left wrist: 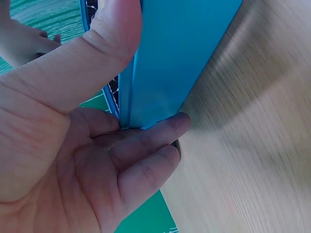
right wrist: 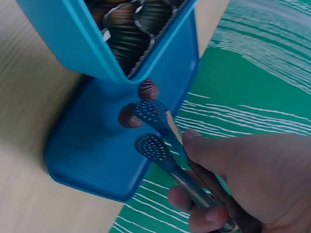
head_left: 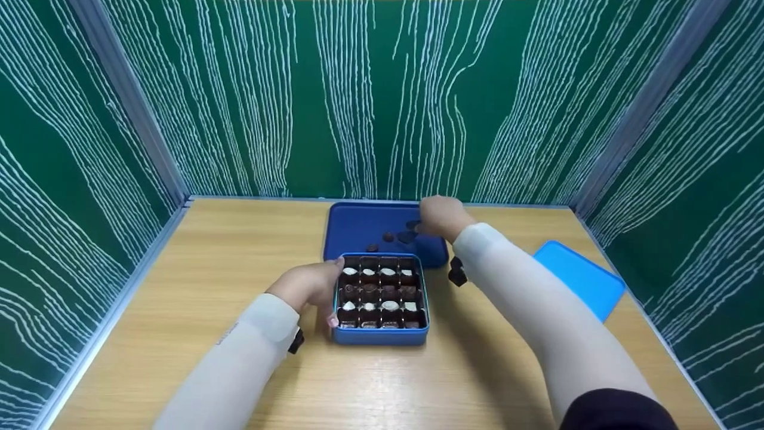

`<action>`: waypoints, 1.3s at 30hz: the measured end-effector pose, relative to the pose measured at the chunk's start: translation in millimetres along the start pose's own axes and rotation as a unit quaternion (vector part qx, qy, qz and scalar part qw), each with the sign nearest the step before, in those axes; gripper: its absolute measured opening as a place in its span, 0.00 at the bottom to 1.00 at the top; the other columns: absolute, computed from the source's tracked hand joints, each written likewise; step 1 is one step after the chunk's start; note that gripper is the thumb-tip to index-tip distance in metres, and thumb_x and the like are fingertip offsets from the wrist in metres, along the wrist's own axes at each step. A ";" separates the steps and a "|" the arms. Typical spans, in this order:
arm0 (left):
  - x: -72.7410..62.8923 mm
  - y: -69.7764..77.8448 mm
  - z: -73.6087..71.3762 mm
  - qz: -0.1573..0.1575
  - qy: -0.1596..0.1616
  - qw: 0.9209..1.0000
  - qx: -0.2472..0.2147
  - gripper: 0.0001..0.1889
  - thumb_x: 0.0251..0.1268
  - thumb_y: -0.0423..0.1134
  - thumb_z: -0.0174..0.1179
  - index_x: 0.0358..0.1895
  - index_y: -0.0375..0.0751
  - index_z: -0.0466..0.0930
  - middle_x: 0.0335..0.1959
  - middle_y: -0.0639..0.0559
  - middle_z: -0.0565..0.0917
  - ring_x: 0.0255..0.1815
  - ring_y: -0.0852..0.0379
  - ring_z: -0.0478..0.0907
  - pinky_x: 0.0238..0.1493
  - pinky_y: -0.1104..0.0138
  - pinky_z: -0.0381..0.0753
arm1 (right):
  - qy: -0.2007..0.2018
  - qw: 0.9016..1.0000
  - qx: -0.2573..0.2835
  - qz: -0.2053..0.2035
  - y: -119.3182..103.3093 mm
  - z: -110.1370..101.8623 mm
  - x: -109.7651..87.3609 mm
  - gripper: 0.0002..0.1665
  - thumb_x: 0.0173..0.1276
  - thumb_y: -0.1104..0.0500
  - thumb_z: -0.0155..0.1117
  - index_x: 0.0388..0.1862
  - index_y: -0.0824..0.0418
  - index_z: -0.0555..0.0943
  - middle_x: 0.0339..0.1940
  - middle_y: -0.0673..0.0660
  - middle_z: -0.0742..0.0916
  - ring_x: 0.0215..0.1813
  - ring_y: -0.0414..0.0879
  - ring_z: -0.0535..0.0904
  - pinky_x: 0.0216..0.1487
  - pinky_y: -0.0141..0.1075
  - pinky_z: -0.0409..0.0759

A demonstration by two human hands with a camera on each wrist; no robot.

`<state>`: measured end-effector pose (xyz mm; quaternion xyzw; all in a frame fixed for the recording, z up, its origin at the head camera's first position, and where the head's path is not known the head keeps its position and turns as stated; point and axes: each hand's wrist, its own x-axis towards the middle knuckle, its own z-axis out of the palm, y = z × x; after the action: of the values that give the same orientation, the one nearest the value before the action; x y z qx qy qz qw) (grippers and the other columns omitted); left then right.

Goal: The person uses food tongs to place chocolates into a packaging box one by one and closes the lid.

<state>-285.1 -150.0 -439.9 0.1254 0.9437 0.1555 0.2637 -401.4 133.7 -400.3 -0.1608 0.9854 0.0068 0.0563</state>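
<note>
A blue tin of chocolates (head_left: 382, 337) stands on the table, its dark divided insert holding rows of brown and white-topped pieces. My left hand (head_left: 310, 286) grips the tin's left side, thumb near the front corner and fingers at the back one. My right hand (head_left: 444, 216) holds metal tongs (right wrist: 194, 179) with perforated round ends, parted from each other. Those ends hover over a dark blue tray (head_left: 352, 221) behind the tin. Two round chocolates lie on the tray: a striped one (right wrist: 148, 89) and a brown one (right wrist: 129, 116), which one tong end overlaps in the right wrist view.
To the right, partly behind my right forearm, lies a light blue flat panel (head_left: 582, 275). Green walls with white wavy lines (head_left: 334, 107) enclose the wooden table (head_left: 239, 239) at the back and both sides. The tin's back edge overlaps the tray's front in the head view.
</note>
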 end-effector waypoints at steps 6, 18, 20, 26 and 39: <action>-1.5 1.2 -0.3 -0.006 -0.004 1.000 -0.004 0.82 0.46 0.38 0.92 0.96 0.42 0.33 0.97 0.39 0.45 0.97 0.38 0.48 0.97 0.47 0.57 | -0.004 1.000 0.003 0.000 -1.6 7.5 4.9 0.19 0.81 0.52 0.74 0.57 0.67 0.88 0.54 0.66 0.94 0.55 0.60 0.92 0.61 0.57 0.94; 1.3 -0.3 0.1 -0.016 -0.013 1.000 -0.006 0.81 0.47 0.32 0.90 0.96 0.46 0.32 0.98 0.41 0.43 0.98 0.38 0.47 0.95 0.46 0.62 | -0.033 0.999 -0.011 -0.001 3.4 2.1 0.0 0.14 0.82 0.54 0.73 0.52 0.65 0.90 0.51 0.63 0.95 0.50 0.56 0.91 0.61 0.54 0.94; 1.1 -0.7 0.0 -0.017 -0.013 1.000 -0.004 0.81 0.48 0.31 0.90 0.96 0.46 0.32 0.98 0.42 0.43 0.98 0.38 0.47 0.94 0.46 0.66 | -0.031 0.999 -0.017 -0.004 3.6 0.3 -2.7 0.14 0.82 0.53 0.74 0.51 0.64 0.90 0.49 0.62 0.95 0.47 0.55 0.90 0.59 0.53 0.94; 1.3 -0.8 0.1 -0.016 -0.013 1.000 -0.003 0.81 0.48 0.34 0.91 0.96 0.45 0.31 0.98 0.42 0.42 0.98 0.38 0.46 0.95 0.46 0.63 | -0.023 0.999 -0.034 -0.006 3.7 -5.4 -11.0 0.14 0.80 0.52 0.76 0.42 0.63 0.87 0.37 0.57 0.89 0.37 0.50 0.80 0.46 0.49 0.89; 0.9 -1.8 1.0 -0.018 -0.008 1.000 -0.017 0.81 0.46 0.34 0.92 0.96 0.47 0.34 0.98 0.43 0.42 0.97 0.36 0.46 0.94 0.43 0.64 | -0.028 0.998 -0.053 -0.002 6.8 -10.8 -16.6 0.16 0.79 0.52 0.76 0.47 0.64 0.87 0.42 0.59 0.91 0.39 0.51 0.80 0.50 0.51 0.91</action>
<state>-285.6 -151.1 -441.8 0.1054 0.9409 0.1661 0.2756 -389.0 145.0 -387.7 -0.1653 0.9813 0.0637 0.0758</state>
